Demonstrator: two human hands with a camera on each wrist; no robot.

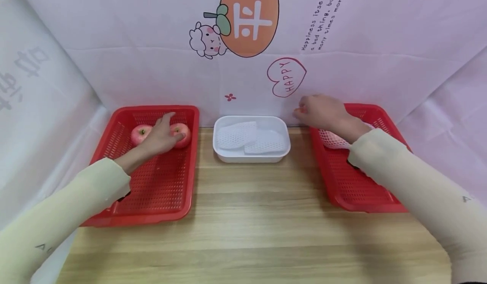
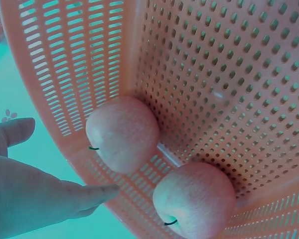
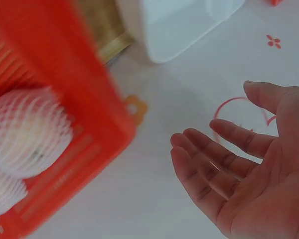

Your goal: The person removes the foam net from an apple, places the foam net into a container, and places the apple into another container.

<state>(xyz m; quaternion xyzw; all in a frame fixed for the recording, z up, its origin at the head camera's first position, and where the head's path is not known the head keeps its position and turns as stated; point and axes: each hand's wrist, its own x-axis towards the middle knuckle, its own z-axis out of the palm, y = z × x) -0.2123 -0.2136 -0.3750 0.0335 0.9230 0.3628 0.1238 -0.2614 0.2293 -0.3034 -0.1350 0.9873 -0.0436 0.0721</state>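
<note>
Two pink-red apples, a left one (image 1: pixel 139 133) and a right one (image 1: pixel 184 132), lie in the back of the left red basket (image 1: pixel 152 191). My left hand (image 1: pixel 160 137) is over them, fingers extended and thumb apart. In the left wrist view that hand (image 2: pixel 45 194) holds nothing, and both apples (image 2: pixel 122 134) show beside it. By the back left corner of the right red basket (image 1: pixel 335 187) is my right hand (image 1: pixel 323 113). Seen from the right wrist, its fingers are relaxed and hold nothing. Fruits in white foam nets (image 3: pixel 30 132) sit in that basket, partly hidden by my right arm in the head view.
Between the baskets, a white plastic box (image 1: pixel 251 159) holds flat white foam nets (image 1: pixel 236 135). It stands at the back of the wooden table (image 1: pixel 258 216), against a white cloth (image 1: pixel 152 72) with printed drawings and text. More white cloth hangs at both sides.
</note>
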